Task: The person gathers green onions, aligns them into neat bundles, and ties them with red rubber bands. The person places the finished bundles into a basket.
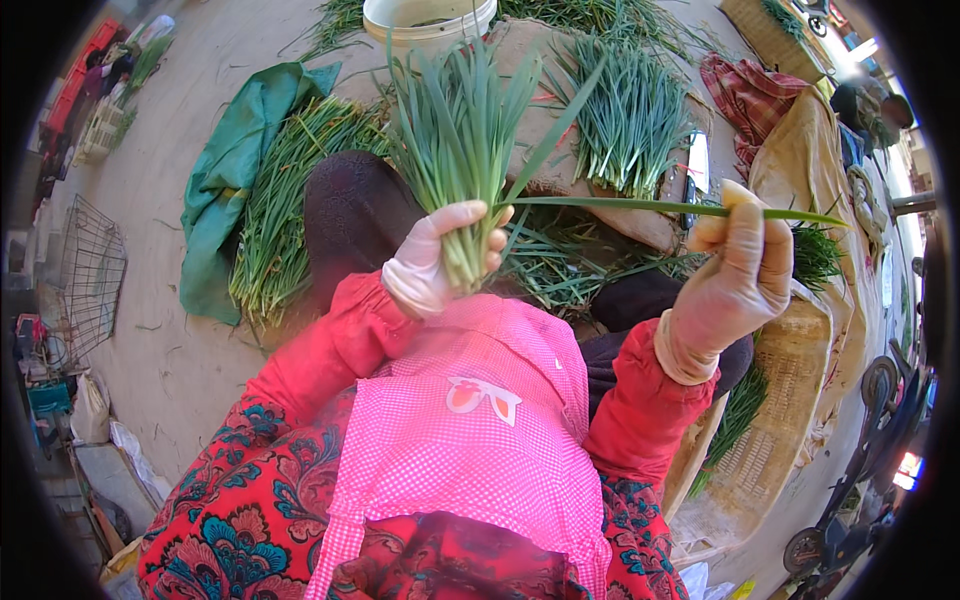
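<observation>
My left hand [442,251], in a thin pale glove, grips a bunch of flat-leaved garlic chives [461,135] near its pale stem ends, leaves fanned upward. A single long leaf [622,202] runs sideways from that bunch to my right hand [727,270]. Gloved too, my right hand pinches the leaf between thumb and fingers, its tip sticking out beyond them. Behind the leaf, a second chive bunch [630,120] lies on a burlap-covered surface [540,112]. Beside that bunch is a knife with a broad blade [698,163] and a dark handle. Loose leaf scraps [559,255] lie below, between my knees.
A large chive heap [289,202] lies at left, partly under a green cloth [225,195]. A white bucket [427,22] stands at the far side. At right are a plastic crate [780,397] holding greens and a tan cloth [795,157]. A wire basket [94,274] stands far left.
</observation>
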### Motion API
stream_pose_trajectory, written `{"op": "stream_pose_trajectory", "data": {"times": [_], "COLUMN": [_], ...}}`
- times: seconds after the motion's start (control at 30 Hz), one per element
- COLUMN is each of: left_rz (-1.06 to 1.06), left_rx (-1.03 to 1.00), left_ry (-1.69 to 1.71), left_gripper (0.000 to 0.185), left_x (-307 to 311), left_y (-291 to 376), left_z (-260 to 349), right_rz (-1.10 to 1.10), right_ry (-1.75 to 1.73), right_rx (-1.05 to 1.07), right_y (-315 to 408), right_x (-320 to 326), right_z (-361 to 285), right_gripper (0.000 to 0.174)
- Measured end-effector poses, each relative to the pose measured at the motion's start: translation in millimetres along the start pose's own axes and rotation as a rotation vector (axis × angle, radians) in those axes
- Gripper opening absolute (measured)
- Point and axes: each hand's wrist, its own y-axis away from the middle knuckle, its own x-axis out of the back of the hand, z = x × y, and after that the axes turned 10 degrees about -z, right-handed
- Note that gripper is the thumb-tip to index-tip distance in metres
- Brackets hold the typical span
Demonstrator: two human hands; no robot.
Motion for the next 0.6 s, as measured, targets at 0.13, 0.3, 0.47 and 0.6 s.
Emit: {"op": "stream_pose_trajectory", "data": {"times": [0.13,0.3,0.47,0.6], "left_rz": [-0.042,-0.212,-0.089,-0.126], "left_rx": [-0.177,-0.059,-0.060,0.066], "left_ry": [-0.054,-0.225,-0.609,-0.761], "left_gripper": [0.044,0.047,0.049,0.055], "left_x": [-5,-7,-15,-29], "left_y": [-5,15,21,17], "left_z": [-1,2,-3,-4], "right_rz": [0.060,0.087,-0.117,-0.249], "right_ry": [0.065,-0.043,-0.009,-0.029], "right_rx": [-0.129,-0.371,-0.256,-0.194], "right_y": [-9,-26,-36,-43], "right_x": [19,15,-3,-19], "right_z": [18,48,45,31], "right_gripper": [0.014,0.016,0.013,0.013]}}
